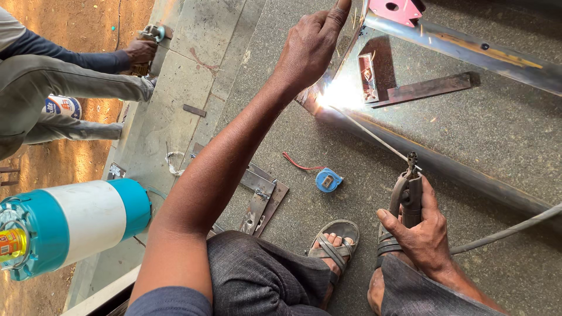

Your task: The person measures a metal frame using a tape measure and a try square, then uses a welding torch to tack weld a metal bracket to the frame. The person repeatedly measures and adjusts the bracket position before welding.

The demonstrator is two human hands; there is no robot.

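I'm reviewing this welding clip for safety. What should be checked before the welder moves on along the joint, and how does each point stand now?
1. Right hand grips the electrode holder firmly: ok.
2. Rod tip meets the metal frame at the bright arc: ok.
3. Left hand clear of the arc: not ok, bare and close beside it.
4. Gloves on both hands: not ok.
5. Feet covered: not ok, open sandals.
6. Tape measure clear of the joint: ok.
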